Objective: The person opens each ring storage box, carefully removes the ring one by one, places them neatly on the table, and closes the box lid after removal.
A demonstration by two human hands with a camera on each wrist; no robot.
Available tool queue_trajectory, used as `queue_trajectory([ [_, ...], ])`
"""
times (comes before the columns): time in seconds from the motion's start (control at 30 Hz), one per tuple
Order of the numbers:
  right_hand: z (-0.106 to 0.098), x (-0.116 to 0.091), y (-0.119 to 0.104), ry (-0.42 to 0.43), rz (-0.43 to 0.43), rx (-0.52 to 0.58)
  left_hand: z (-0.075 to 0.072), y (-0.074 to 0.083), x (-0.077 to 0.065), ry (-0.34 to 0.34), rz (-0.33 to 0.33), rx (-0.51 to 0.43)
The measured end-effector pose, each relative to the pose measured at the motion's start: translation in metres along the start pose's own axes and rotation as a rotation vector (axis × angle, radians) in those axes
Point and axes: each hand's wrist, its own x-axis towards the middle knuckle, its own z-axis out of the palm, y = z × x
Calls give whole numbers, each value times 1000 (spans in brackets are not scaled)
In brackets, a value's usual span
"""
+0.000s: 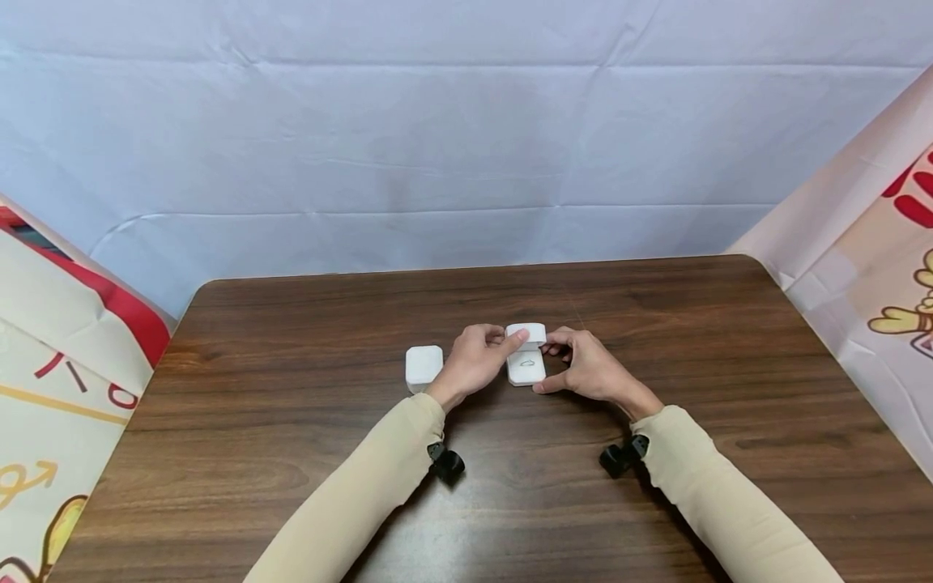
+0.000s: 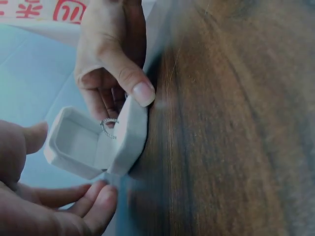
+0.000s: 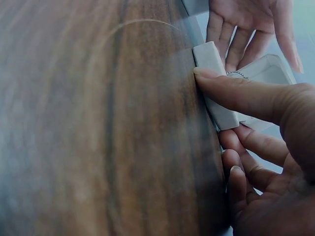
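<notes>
A white ring box (image 1: 526, 370) stands on the table with its lid (image 2: 74, 140) raised. In its base sits a silver ring (image 2: 109, 129) set with small stones, upright in the slot. My right hand (image 1: 589, 368) holds the base at its right side, thumb (image 3: 236, 96) on the front corner and fingers bent toward the back. At the lid's left is my left hand (image 1: 477, 356), its fingers fairly straight near the hinge side. In the left wrist view, a small gap shows between its thumb (image 2: 35, 137) and the lid.
A second white box (image 1: 424, 366), closed, stands on the brown wooden table (image 1: 306, 340) to the left of my left hand. Pale cloth (image 1: 466, 146) hangs behind the table's far edge. Printed sheets (image 1: 66, 364) flank both sides.
</notes>
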Motion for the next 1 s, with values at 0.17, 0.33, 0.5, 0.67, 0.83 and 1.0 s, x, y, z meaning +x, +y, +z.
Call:
queue_trajectory([
  [0.17,0,0,1,-1,0,6,2,1,-11,120,80,40],
  [0.33,0,0,1,0,5,4,7,-1,-23,256,181,91],
  [0.5,0,1,0,3,9,1,13,-3,-30,302,216,143],
  [0.67,0,1,-1,5,13,2,21,-7,-29,240,206,191],
  [0.83,1,1,-1,3,15,9,27,-12,-22,229,197,225],
  [1.0,0,1,-1,2,18,7,29,-13,-14,246,191,231],
])
